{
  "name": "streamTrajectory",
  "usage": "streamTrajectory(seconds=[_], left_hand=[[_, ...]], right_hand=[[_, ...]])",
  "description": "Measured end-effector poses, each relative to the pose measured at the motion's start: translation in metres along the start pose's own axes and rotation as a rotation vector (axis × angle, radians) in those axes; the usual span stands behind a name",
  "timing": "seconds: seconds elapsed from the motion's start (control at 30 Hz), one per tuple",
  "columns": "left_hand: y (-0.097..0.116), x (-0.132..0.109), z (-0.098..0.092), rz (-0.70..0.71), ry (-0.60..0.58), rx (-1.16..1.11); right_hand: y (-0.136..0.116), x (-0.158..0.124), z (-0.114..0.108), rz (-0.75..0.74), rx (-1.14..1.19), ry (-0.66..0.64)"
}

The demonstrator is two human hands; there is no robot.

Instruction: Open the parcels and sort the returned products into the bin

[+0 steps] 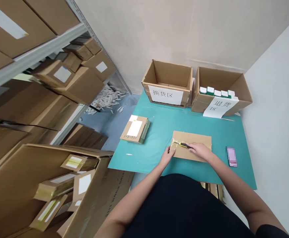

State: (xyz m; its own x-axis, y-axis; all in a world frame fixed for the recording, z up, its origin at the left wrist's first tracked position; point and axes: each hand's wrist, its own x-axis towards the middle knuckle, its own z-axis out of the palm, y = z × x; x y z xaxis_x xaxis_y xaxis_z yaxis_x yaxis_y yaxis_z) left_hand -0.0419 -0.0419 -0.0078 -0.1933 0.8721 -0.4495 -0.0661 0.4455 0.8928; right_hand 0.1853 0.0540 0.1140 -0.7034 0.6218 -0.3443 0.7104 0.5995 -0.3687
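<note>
A flat cardboard box (191, 137) lies on the teal table, with shiny tape along its left end. My right hand (200, 151) is closed around a black and yellow utility knife (184, 144), held over the top of the box. The knife's tip points left, close to the taped end; whether the blade touches the tape I cannot tell. At the near left corner, my left hand (168, 155) grips the box, its thumb by the top edge and the other fingers along the left side.
A labelled flat box (134, 129) sits at the teal table's (159, 122) left. At the back stand two open cartons with paper signs (165, 96); the right carton (243, 89) holds several white-and-green boxes. A blurred phone-like object (231, 156) lies right. Loaded shelves (50, 34) and a big carton (13, 172) line the left.
</note>
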Motion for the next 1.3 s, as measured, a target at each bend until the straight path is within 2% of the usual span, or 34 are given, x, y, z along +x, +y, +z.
streamTrajectory(seconds=[0.3, 0.63, 1.3], left_hand=[[0.001, -0.002, 0.002, -0.006, 0.05, 0.035], [0.003, -0.003, 0.002, 0.002, 0.039, 0.03], [0.002, -0.003, 0.007, -0.002, 0.072, 0.074]], right_hand=[[-0.004, 0.016, -0.009, -0.073, -0.098, -0.085], [-0.013, 0.018, 0.0, -0.058, -0.148, -0.04], [-0.016, 0.022, -0.017, -0.08, -0.16, -0.074]])
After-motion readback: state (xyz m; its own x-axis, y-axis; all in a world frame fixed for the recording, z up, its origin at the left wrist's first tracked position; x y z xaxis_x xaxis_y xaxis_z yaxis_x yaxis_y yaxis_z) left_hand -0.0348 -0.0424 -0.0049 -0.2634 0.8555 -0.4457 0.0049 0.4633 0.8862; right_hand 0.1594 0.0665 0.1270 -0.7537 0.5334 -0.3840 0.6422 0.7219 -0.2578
